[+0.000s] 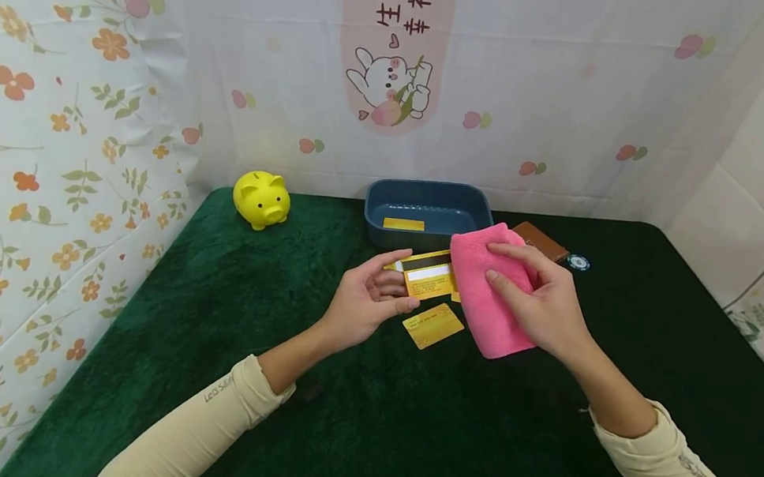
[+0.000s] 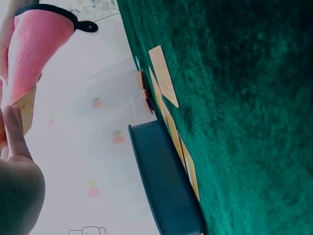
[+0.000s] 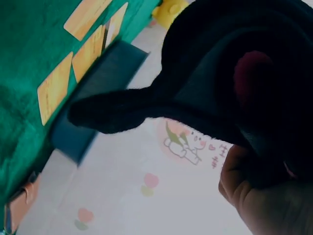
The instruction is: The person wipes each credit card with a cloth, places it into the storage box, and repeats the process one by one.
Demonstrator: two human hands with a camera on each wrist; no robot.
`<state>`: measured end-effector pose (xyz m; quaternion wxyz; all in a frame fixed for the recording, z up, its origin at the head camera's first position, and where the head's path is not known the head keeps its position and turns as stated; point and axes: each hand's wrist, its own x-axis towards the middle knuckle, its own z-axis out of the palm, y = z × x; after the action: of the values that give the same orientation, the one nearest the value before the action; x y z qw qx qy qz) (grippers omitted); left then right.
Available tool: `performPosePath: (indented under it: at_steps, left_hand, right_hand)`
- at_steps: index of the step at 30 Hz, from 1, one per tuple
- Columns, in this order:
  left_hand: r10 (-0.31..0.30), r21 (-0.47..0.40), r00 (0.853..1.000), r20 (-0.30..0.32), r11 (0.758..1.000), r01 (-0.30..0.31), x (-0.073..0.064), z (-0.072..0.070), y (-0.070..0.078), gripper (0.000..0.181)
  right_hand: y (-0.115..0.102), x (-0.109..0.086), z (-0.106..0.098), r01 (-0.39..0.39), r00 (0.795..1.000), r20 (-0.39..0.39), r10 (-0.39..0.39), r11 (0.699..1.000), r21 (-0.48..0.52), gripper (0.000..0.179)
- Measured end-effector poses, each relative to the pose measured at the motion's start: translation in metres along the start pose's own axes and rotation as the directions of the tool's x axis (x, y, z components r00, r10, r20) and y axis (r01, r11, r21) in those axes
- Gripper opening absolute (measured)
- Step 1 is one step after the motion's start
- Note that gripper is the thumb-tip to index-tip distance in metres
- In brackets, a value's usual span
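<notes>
Between thumb and fingers, my left hand (image 1: 363, 300) holds a gold bank card (image 1: 431, 273) up by its left end, the side with the black stripe and white strip showing. A pink cloth (image 1: 490, 291) is gripped in my right hand (image 1: 547, 295) and covers the card's right end. Dark edging and a hanging loop (image 2: 87, 26) show on the cloth in the left wrist view. In the right wrist view, the dark loop and edging hide much of the scene. Below the held card, another gold card (image 1: 433, 326) lies flat on the green tablecloth.
Several gold cards (image 3: 55, 90) lie before a blue bin (image 1: 431, 189); a yellow card (image 1: 404, 224) shows inside it. Behind the cloth are a brown wallet (image 1: 541, 240) and a poker chip (image 1: 578, 262). A yellow piggy bank (image 1: 261, 198) stands at the back left.
</notes>
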<state>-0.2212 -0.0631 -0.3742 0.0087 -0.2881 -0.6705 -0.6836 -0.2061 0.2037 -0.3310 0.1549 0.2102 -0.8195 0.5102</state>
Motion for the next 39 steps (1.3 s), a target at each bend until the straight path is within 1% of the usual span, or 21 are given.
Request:
performPosePath:
  at_steps: [5,9,13,18,23,30,39]
  left_hand:
    - [0.027,0.016,1.0,0.013,1.0,-0.027,-0.001,0.001,0.003,0.061]
    - [0.055,0.048,0.998,-0.012,0.997,-0.054,-0.001,0.002,0.003,0.062]
    - [0.067,0.051,0.997,-0.033,0.997,-0.065,-0.001,0.003,0.004,0.062]
    - [0.069,0.045,0.998,-0.01,0.997,-0.069,-0.001,0.004,0.005,0.061]
    - [0.059,0.053,0.998,0.011,0.997,-0.06,0.0,0.005,0.006,0.061]
    - [0.037,0.066,0.999,0.037,0.997,-0.039,-0.001,0.007,0.003,0.062]
    - [0.033,0.082,0.999,0.043,0.996,-0.037,-0.001,0.006,0.002,0.065]
  right_hand:
    - [-0.003,-0.002,-0.002,0.067,0.998,-0.008,-0.069,0.991,-0.12,0.038]
    - [-0.006,-0.003,-0.001,0.12,0.992,-0.019,-0.127,0.97,-0.212,0.038]
    - [-0.008,-0.003,0.0,0.141,0.987,-0.04,-0.156,0.958,-0.252,0.035]
    - [-0.009,-0.003,0.001,0.159,0.984,-0.031,-0.173,0.953,-0.258,0.035]
    - [-0.012,-0.003,0.004,0.188,0.98,-0.013,-0.198,0.947,-0.259,0.036]
    - [-0.017,-0.004,0.013,0.221,0.975,0.028,-0.221,0.948,-0.227,0.036]
    - [-0.02,-0.006,0.016,0.229,0.972,0.095,-0.215,0.957,-0.18,0.038]
